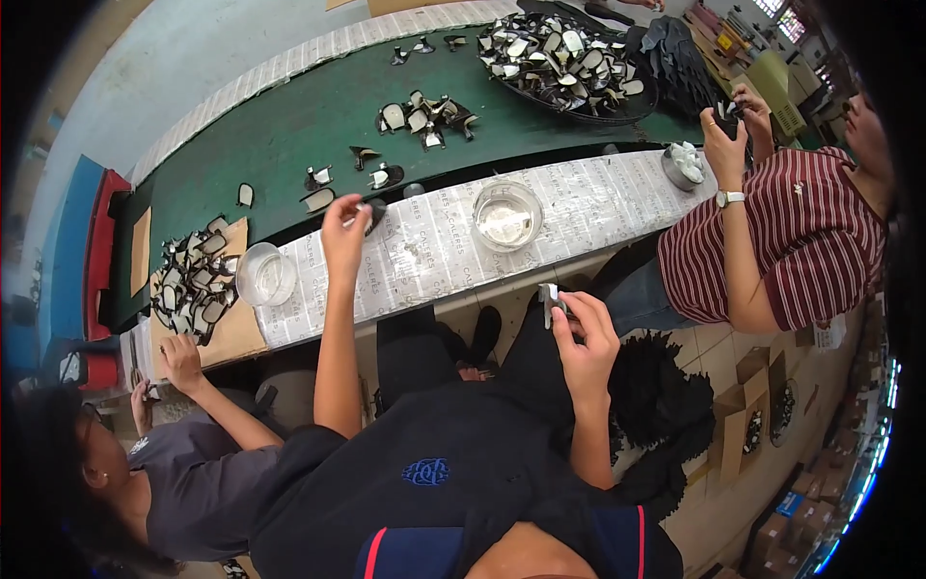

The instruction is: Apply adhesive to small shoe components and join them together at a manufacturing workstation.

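Observation:
My right hand (586, 338) is raised over my lap, its thumb and fingers closed on a shoe heel (551, 307), dark with a pale face. Above the paper-covered table edge is my left hand (344, 232), fingertips pinched at a small white bit, too small to name. A dark patch (376, 216) lies right beside those fingertips. Beyond this hand, a few loose heels (319, 200) rest along the green belt (299, 125). A clear round tub (506, 216) stands on the paper between my hands, and another clear tub (265, 274) sits to the left.
Heels are heaped in a wide black tray (569, 108) at the far right and on cardboard (253, 333) at left. A smaller cluster (424, 118) lies mid-belt. Co-workers sit on both sides, hands at the table. A tin (683, 166) holds white wads. Black material (661, 405) lies right of me.

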`<control>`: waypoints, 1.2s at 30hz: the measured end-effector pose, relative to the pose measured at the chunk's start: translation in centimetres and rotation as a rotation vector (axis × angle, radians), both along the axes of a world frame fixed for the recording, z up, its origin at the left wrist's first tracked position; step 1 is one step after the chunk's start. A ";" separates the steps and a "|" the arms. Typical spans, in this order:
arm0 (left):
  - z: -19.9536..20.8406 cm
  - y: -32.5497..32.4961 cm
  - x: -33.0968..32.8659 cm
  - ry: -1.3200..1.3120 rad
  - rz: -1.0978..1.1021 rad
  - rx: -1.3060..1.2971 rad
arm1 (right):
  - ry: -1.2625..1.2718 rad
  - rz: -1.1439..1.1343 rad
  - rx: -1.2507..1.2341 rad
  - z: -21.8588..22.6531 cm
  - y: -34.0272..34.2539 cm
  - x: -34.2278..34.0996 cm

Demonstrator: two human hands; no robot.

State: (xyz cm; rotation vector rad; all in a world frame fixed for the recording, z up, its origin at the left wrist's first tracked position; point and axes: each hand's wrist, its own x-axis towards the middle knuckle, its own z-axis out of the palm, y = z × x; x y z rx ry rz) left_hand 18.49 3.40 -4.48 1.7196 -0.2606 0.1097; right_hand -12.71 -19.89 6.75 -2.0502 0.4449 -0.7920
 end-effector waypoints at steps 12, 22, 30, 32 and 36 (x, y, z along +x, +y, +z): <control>-2.6 -1.4 -7.0 -0.215 -0.085 0.495 | 0.006 0.044 0.035 -0.6 0.9 0.1; 3.9 -3.6 -12.9 0.383 -0.325 -0.432 | -0.022 0.095 -0.051 -0.4 1.9 0.4; 4.1 -2.4 -16.1 0.621 -0.548 -0.501 | -0.139 0.241 -0.290 0.0 3.6 1.5; 4.7 -2.9 -17.0 0.648 -0.526 -0.540 | -0.154 0.272 -0.320 -0.4 4.1 1.4; 5.2 -3.3 -18.0 0.682 -0.508 -0.550 | -0.141 0.278 -0.384 -0.5 4.7 1.7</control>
